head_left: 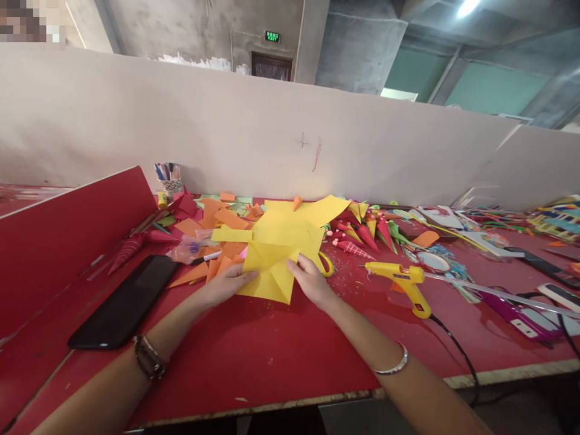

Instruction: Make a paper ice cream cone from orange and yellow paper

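Pen cup (172, 185), exit sign (272, 37) (lit green), door (272, 67)

we see bare red table (272, 356) at the front; the glue gun (403, 283) blocks the right side.

Pale partition (254, 133) behind the red counter (281, 368), grey concrete wall (181, 30) beyond (green exit sign (272, 36) lit)
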{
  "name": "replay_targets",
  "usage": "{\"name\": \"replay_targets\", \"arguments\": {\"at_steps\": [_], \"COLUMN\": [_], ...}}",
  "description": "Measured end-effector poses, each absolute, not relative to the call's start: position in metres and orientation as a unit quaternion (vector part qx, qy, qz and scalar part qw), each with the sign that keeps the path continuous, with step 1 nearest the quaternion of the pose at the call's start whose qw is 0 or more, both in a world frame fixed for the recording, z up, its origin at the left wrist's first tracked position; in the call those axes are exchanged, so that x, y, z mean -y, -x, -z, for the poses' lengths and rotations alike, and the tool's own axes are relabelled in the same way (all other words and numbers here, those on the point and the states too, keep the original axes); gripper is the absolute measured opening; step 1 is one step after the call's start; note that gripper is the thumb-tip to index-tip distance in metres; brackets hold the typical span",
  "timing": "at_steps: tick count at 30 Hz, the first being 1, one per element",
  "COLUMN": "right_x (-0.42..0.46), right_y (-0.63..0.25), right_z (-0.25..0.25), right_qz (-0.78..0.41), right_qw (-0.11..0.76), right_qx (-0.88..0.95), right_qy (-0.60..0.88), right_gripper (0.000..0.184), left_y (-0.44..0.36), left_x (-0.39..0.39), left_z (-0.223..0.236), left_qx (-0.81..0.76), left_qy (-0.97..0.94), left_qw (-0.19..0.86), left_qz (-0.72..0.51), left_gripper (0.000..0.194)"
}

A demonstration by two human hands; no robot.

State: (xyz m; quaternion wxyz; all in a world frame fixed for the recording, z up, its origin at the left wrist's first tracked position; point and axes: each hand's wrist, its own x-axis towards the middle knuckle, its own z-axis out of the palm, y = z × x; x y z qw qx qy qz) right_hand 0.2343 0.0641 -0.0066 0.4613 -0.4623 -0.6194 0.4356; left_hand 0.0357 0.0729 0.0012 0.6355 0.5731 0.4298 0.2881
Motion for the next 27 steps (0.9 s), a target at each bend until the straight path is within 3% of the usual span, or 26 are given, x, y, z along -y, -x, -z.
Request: {"name": "replay_targets", "arguments": {"at_steps": [4, 6, 10, 16, 22, 27], "right_x": [-0.063, -0.063, -0.067, -0.109, -0.176, -0.21], "right_y": [-0.237, -0.239, -0.241, -0.264, -0.307, -0.323], "right_z": [0.003, 0.002, 0.004, 0.014, -0.005, -0.013], "right_qz": [-0.373, -0.335, -0.303, -0.235, -0.148, -0.159], "right_qw": [0.471, 0.465, 0.459, 0.528, 0.56, 0.542], "right_qx": [0.669, 0.712, 0.755, 0.558, 0.45, 0.4], "right_qy": [0.438, 0.405, 0.358, 0.596, 0.68, 0.722], "right_gripper": [0.05, 0.054, 0.05, 0.035, 0.039, 0.032], "left_y": [-0.03, -0.028, -0.025, -0.03, -0.037, -0.037], "left_x": [-0.074, -0.076, -0.08, -0.081, -0.076, -0.075], "left_z": [-0.004, -0.005, -0.004, 0.002, 0.005, 0.004], "left_qx": [-0.485, -0.501, -0.5, -0.461, -0.371, -0.372], "left_qy": [-0.582, -0.589, -0.576, -0.605, -0.672, -0.668], "left_qw": [0.583, 0.563, 0.581, 0.603, 0.613, 0.617], "left_qz": [-0.293, -0.29, -0.283, -0.24, -0.188, -0.187], "left_gripper": [0.025, 0.02, 0.028, 0.034, 0.033, 0.035]}}
